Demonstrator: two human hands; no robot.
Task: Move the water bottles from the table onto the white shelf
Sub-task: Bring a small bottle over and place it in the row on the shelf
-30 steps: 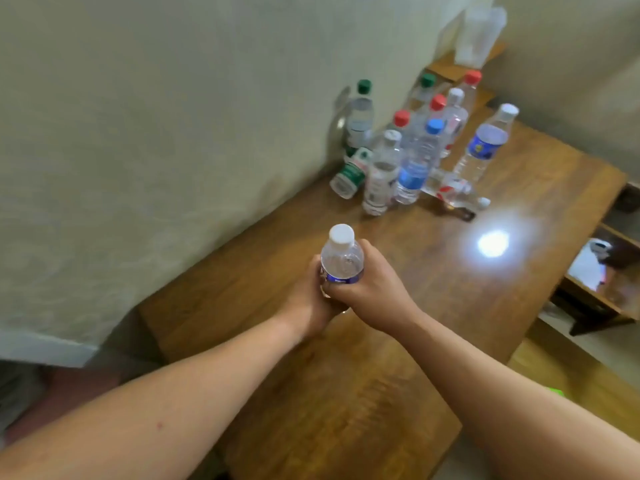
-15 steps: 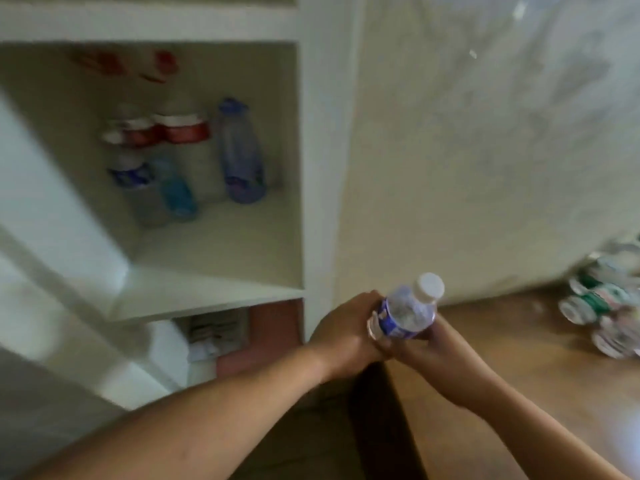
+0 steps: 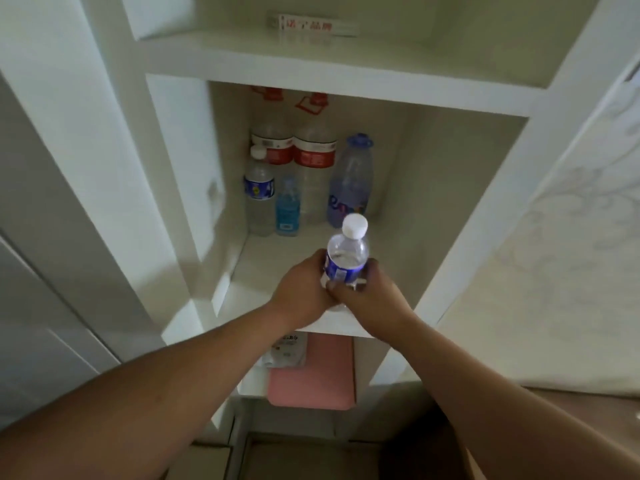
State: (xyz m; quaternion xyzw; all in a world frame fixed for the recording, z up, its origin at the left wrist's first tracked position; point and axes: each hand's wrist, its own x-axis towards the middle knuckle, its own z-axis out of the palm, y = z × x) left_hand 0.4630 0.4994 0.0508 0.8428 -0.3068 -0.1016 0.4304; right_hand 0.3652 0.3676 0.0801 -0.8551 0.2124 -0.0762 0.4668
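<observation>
Right at the front of the white shelf [image 3: 277, 268], I hold one water bottle [image 3: 346, 256] with both hands. My left hand [image 3: 299, 294] wraps its lower body from the left and my right hand [image 3: 372, 301] grips it from the right, the fingers of the two meeting under the blue label. The bottle stands nearly upright, its white cap leaning a little toward the back of the compartment. My hands hide its base, so I cannot tell whether it touches the shelf board.

Further back in the same compartment stand two tall red-labelled bottles [image 3: 313, 155], side by side against the rear wall, with a big blue-capped bottle [image 3: 349, 181] just to their right. In front of them are a white-capped bottle with a blue label [image 3: 259, 197] and, beside it, a small blue bottle [image 3: 288, 211]. A flat box [image 3: 304, 25] lies on the shelf above, and a pink item [image 3: 311, 374] sits in the compartment below. A corner of the table [image 3: 588, 396] shows at lower right.
</observation>
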